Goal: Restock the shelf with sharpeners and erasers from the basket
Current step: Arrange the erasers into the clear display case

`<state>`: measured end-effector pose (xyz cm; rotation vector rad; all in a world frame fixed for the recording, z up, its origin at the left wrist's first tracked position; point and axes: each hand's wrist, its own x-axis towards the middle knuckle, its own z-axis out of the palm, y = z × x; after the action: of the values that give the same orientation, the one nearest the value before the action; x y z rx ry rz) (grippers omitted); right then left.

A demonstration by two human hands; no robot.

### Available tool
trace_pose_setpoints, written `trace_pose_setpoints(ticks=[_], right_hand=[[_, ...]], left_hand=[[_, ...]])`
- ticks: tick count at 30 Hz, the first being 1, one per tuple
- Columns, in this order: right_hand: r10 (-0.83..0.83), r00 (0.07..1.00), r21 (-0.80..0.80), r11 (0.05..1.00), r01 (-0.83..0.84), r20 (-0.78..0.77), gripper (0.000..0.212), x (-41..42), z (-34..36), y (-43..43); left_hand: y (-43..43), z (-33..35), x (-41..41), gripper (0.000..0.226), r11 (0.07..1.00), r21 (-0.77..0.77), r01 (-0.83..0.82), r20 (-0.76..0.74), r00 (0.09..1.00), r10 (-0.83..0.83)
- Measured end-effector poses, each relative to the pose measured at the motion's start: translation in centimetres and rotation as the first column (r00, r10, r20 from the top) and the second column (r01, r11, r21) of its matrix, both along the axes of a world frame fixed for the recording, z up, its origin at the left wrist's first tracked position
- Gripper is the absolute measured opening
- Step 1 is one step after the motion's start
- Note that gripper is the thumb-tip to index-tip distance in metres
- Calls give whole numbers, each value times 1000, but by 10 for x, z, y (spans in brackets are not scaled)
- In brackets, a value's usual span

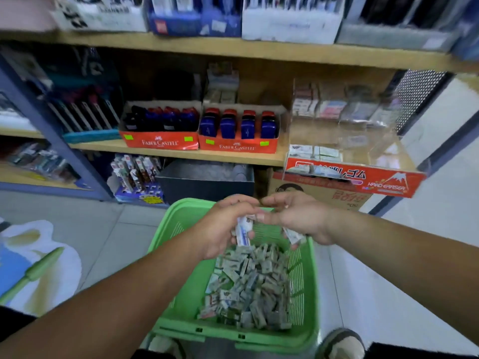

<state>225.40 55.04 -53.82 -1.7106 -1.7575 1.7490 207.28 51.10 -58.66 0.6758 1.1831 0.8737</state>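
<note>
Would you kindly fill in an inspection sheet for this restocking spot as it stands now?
Surface: tiled floor under the green basket; wooden shelf ahead.
Job's things: loose pile of small stock in the basket; red eraser box at the shelf's right end.
Clutter: printed mat on the floor, left of the basket.
Grippers: left hand grips white-blue packets; right hand holds a white packet, both above the basket.
Cables: nothing seen.
Surroundings: two red Faber-Castell trays on the shelf; cardboard carton below; a shoe beside the basket.
</note>
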Motion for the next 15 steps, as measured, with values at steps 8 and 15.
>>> trace_pose_setpoints(ticks=[8, 15], right_hand=[[-64, 987, 58, 996, 73, -145, 18, 12, 83, 11], [-205, 945, 120, 963, 241, -254, 8, 22, 83, 27]], left_hand=[[10, 96, -5, 40, 990, 104, 97, 91, 990, -107], [47, 95, 7, 21, 988, 139, -62, -15, 998, 65]])
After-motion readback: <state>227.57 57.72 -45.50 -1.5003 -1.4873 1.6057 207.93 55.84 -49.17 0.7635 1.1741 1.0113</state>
